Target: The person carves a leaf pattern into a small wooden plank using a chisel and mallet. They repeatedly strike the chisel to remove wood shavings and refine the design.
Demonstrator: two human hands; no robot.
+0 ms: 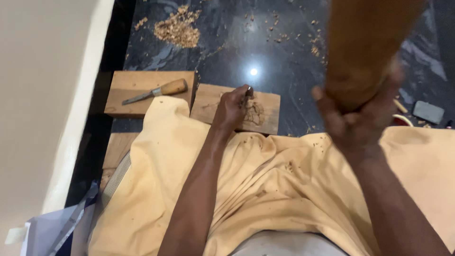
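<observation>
keep your left hand [233, 107] clamped firm on the chisel [249, 91] against the carved board [265, 111], and bring the mallet [367, 47] gripped in your right hand [360, 118] down squarely on its top.

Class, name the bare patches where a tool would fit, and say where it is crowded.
Free: the dark floor between the shavings pile and the mallet. Crowded: the carved board under the left hand, and the chisel board.

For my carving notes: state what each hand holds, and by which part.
Right hand grips a blurred wooden mallet by its lower end. Left hand holds a small metal tool against the wooden block; grip point hidden.
</observation>
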